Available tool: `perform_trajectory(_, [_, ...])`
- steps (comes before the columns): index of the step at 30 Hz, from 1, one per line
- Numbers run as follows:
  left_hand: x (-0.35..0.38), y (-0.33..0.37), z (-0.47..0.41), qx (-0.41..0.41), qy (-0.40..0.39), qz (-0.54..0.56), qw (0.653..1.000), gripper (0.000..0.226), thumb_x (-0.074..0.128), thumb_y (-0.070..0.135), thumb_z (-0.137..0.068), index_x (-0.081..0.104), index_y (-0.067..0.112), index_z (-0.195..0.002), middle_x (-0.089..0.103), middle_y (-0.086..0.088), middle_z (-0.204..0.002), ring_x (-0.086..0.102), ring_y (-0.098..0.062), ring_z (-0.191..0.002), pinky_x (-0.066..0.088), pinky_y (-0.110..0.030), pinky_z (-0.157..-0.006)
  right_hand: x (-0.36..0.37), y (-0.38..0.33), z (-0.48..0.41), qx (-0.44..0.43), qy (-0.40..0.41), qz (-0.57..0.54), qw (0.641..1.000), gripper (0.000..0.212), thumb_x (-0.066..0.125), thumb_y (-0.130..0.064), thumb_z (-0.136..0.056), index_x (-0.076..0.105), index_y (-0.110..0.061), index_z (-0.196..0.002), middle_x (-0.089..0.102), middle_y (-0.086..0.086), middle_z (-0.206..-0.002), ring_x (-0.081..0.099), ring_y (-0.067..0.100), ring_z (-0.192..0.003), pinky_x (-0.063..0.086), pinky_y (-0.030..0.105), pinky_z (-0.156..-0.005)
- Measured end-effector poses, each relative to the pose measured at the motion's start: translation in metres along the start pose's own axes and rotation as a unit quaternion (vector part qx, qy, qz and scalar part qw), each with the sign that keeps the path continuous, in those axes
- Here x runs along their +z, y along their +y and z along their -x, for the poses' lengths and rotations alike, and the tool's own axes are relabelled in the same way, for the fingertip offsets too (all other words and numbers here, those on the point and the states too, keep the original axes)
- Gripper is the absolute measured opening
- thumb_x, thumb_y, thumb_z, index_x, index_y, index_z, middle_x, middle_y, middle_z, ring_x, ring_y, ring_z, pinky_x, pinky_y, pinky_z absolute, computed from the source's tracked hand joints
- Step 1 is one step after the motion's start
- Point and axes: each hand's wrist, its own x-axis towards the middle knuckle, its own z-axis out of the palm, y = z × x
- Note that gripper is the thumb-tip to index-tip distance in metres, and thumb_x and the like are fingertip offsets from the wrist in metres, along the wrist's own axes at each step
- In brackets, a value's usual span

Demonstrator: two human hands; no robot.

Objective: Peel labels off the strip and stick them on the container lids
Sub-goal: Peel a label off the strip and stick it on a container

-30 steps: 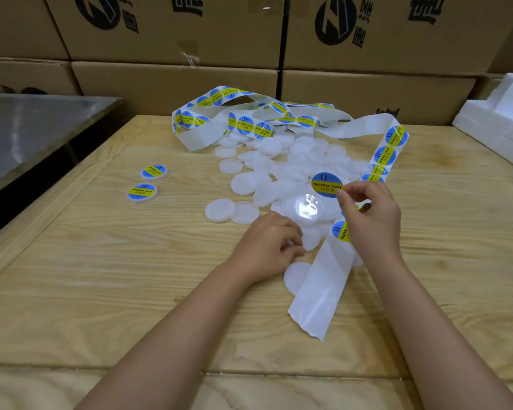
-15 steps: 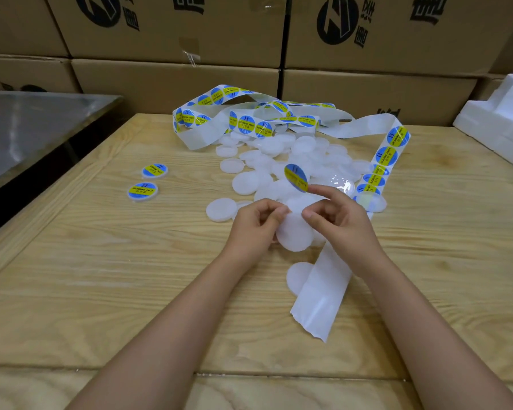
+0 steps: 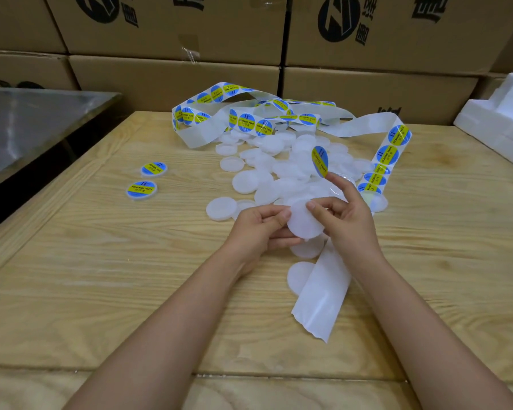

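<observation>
A white round lid (image 3: 304,221) is held up between both hands above the wooden table (image 3: 107,261). My left hand (image 3: 259,229) pinches its left edge. My right hand (image 3: 348,220) touches the lid's right edge with the thumb, and a blue-and-yellow label (image 3: 320,161) stands upright, stuck to a raised fingertip. The label strip (image 3: 388,152) runs from a tangle at the back down to its bare white end (image 3: 323,297) by my right forearm. A pile of plain white lids (image 3: 285,170) lies beyond my hands.
Two labelled lids (image 3: 154,168) (image 3: 142,189) lie apart on the left of the table. Cardboard boxes (image 3: 175,78) are stacked along the back. A steel table (image 3: 27,125) stands at the left, white foam blocks (image 3: 501,122) at the right.
My left hand picked a white lid off the pile and lifted it. My right hand carried the peeled label left and down to that lid, and the label turned edge-on.
</observation>
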Motion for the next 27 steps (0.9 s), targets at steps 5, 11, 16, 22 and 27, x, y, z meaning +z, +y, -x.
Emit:
perform_trajectory(5, [-0.001, 0.002, -0.001, -0.003, 0.025, 0.013, 1.0, 0.011, 0.054, 0.009, -0.092, 0.064, 0.003, -0.092, 0.072, -0.007, -0.074, 0.071, -0.018, -0.067, 0.058, -0.024, -0.058, -0.004, -0.006, -0.004, 0.044, 0.101, -0.064, 0.992, 0.009, 0.07, -0.022, -0.081, 0.066, -0.03, -0.084, 0.051, -0.009, -0.066, 0.037, 0.007, -0.055, 0.036, 0.018, -0.051])
perform_trajectory(11, [-0.005, 0.003, -0.002, 0.011, 0.028, 0.013, 0.999, 0.014, 0.052, 0.01, -0.094, 0.064, 0.003, -0.096, 0.073, -0.007, -0.078, 0.071, -0.017, -0.07, 0.056, -0.022, -0.058, -0.013, -0.007, -0.004, 0.176, 0.027, -0.053, 0.983, 0.013, 0.072, -0.022, -0.078, 0.068, -0.016, -0.067, 0.058, -0.01, -0.061, 0.048, 0.009, -0.066, 0.037, 0.023, -0.059])
perform_trajectory(16, [-0.006, 0.004, -0.003, 0.012, 0.027, 0.013, 0.999, 0.017, 0.052, 0.011, -0.094, 0.066, 0.007, -0.086, 0.073, -0.005, -0.073, 0.07, -0.014, -0.066, 0.055, -0.02, -0.055, -0.013, -0.005, -0.003, 0.206, 0.008, -0.035, 0.978, 0.016, 0.074, -0.022, -0.076, 0.068, -0.014, -0.063, 0.062, -0.006, -0.062, 0.056, 0.009, -0.067, 0.042, 0.023, -0.061])
perform_trajectory(22, [-0.007, 0.003, -0.004, 0.011, 0.022, 0.012, 1.0, 0.016, 0.053, 0.011, -0.093, 0.066, 0.006, -0.086, 0.074, -0.007, -0.076, 0.071, -0.017, -0.07, 0.055, -0.021, -0.056, -0.012, -0.002, -0.004, 0.203, 0.01, -0.022, 0.979, 0.015, 0.074, -0.021, -0.076, 0.068, -0.011, -0.065, 0.061, -0.004, -0.061, 0.054, 0.009, -0.065, 0.042, 0.02, -0.057])
perform_trajectory(27, [-0.007, 0.003, -0.004, 0.004, 0.025, 0.014, 1.0, 0.014, 0.053, 0.01, -0.093, 0.065, 0.004, -0.088, 0.073, -0.008, -0.077, 0.072, -0.018, -0.07, 0.056, -0.023, -0.057, -0.01, -0.002, -0.004, 0.199, 0.018, -0.013, 0.98, 0.016, 0.075, -0.02, -0.076, 0.067, -0.009, -0.067, 0.057, 0.002, -0.066, 0.051, 0.01, -0.064, 0.04, 0.016, -0.053])
